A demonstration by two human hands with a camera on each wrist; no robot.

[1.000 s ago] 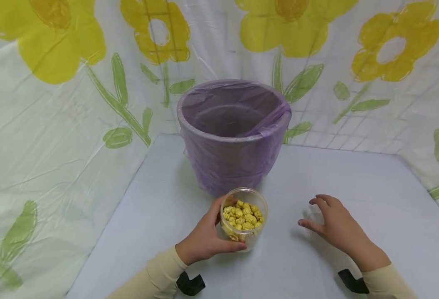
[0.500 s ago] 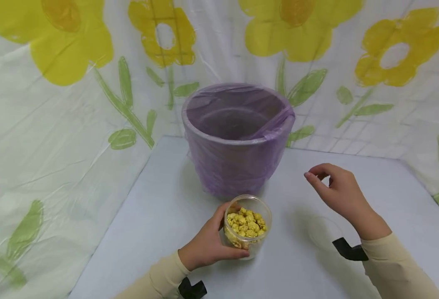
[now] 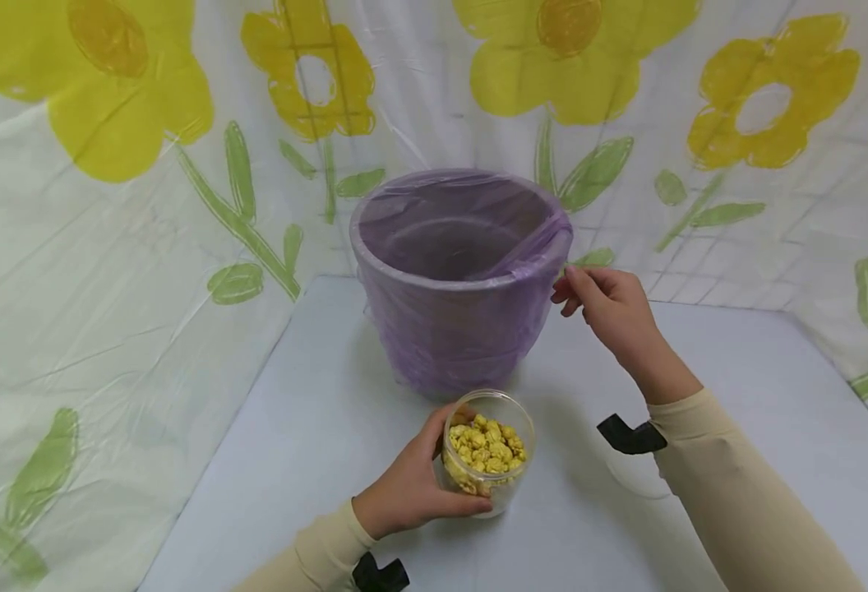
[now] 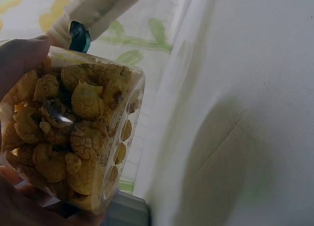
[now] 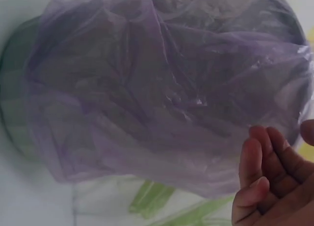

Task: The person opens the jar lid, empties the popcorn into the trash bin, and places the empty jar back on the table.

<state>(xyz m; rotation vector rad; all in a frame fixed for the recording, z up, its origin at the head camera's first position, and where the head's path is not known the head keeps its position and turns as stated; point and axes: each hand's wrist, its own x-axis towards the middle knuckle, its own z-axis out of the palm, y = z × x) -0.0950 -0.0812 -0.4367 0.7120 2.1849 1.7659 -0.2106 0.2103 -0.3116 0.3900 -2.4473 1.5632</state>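
Observation:
A clear round plastic tub [image 3: 504, 493], with yellow popcorn [image 3: 487, 446] in it, is gripped by my left hand [image 3: 412, 481]. Thumb and fingers wrap its side, and it tilts a little toward me. The left wrist view shows the popcorn [image 4: 73, 123] close up through the tub's wall. My right hand [image 3: 615, 316] is raised beside the right rim of a bin [image 3: 456, 329] lined with a purple plastic bag [image 5: 147, 88]. In the right wrist view the fingers [image 5: 252, 159] are loosely bent, overlapping the bag's edge, the thumb apart from them and nothing between.
A clear round lid [image 3: 637, 481] lies on the white table [image 3: 316, 395] under my right forearm. Behind and to the left hangs a sheet [image 3: 138, 247] printed with yellow flowers. Each wrist wears a black strap.
My right hand has risen from over the lid, moving forward and left to the bin's right rim. My left hand keeps its grip on the tub of popcorn, nearly still.

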